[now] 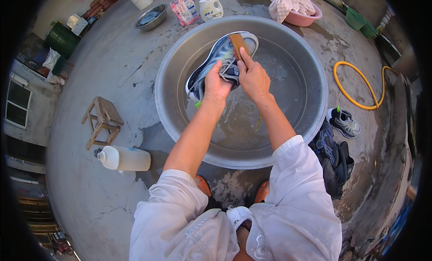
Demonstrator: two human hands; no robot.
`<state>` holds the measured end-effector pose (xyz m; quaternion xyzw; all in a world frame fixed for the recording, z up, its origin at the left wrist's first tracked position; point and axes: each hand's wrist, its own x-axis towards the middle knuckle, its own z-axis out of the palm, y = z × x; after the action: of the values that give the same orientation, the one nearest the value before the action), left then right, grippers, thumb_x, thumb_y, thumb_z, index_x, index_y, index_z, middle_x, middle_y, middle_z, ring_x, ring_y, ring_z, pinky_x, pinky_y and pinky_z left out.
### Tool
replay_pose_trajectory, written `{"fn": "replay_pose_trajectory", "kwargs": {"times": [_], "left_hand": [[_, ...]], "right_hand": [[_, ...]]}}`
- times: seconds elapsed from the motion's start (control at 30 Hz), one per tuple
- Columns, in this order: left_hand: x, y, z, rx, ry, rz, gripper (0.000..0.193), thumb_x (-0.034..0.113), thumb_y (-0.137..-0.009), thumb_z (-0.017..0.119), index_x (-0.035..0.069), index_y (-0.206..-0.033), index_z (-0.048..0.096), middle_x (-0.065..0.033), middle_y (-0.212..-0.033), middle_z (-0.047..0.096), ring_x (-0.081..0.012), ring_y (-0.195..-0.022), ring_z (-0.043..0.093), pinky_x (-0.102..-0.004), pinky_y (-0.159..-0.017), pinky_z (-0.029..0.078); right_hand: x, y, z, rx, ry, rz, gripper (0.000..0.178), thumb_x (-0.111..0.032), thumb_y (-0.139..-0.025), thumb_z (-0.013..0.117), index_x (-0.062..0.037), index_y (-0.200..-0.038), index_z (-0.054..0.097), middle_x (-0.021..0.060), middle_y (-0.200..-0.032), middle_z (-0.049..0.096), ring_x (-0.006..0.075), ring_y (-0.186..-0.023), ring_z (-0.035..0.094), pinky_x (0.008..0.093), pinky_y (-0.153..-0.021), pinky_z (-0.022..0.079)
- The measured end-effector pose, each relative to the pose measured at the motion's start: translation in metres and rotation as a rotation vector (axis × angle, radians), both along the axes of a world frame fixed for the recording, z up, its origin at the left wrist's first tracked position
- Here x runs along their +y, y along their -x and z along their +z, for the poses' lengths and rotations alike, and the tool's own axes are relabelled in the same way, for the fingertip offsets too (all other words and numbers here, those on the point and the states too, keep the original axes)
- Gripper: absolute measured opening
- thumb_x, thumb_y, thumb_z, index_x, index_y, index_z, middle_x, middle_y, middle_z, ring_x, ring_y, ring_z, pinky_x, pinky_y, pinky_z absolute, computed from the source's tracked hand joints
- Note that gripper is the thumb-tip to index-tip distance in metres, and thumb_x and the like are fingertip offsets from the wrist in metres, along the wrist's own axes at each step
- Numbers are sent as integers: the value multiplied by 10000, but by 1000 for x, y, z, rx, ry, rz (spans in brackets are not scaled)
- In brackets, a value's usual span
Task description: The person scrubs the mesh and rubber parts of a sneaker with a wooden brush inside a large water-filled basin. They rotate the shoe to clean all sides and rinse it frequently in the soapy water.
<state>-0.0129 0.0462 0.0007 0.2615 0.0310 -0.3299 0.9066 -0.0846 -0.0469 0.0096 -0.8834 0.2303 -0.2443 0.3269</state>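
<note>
A grey and blue sneaker (211, 58) with loose grey laces is held over a wide metal basin (164, 92). My left hand (216, 82) is closed on the near side of the shoe, its thumb by the laces. In my right hand (254, 79) is a wooden scrubbing brush (237, 44), pressed against the upper near the toe. The brush's bristles are mostly hidden beneath its wooden back. Shallow cloudy water (240, 130) lies in the basin below.
Right of the basin lie another sneaker (345, 122), dark shoes (330, 148) and a yellow hose (360, 79). To the left are a wooden stool (103, 119) and a white jug (126, 159). Beyond stand a detergent bottle (210, 8), a pink bag (184, 10) and a pink tub (306, 21).
</note>
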Motion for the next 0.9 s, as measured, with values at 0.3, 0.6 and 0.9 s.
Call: {"fn": "replay_pose_trajectory", "kwargs": {"times": [0.3, 0.6, 0.9], "left_hand": [[9, -18, -5, 132, 208, -3, 441, 328, -966, 368, -20, -1220, 462, -169, -1259, 502, -325, -1152, 481, -469, -1012, 347], [1, -7, 2, 65, 93, 36, 404, 302, -976, 362, -13, -1210, 457, -158, -1226, 519, -304, -1132, 497, -457, -985, 377], [4, -17, -6, 125, 115, -25, 450, 323, -942, 450, -41, -1206, 443, -197, -1193, 537, -334, -1095, 533, -468, -964, 407]], "right_hand": [[-6, 43, 0, -194, -91, 241, 421, -303, -908, 482, -315, -1327, 440, 129, -811, 565, 314, -773, 590, 401, -700, 467], [-8, 25, -8, -33, 87, 84, 427, -302, -895, 499, -368, -1313, 441, 113, -815, 549, 301, -716, 605, 400, -659, 493], [-25, 28, -22, -188, -3, -78, 435, -287, -910, 482, -333, -1337, 416, 96, -804, 521, 282, -688, 580, 379, -635, 479]]}}
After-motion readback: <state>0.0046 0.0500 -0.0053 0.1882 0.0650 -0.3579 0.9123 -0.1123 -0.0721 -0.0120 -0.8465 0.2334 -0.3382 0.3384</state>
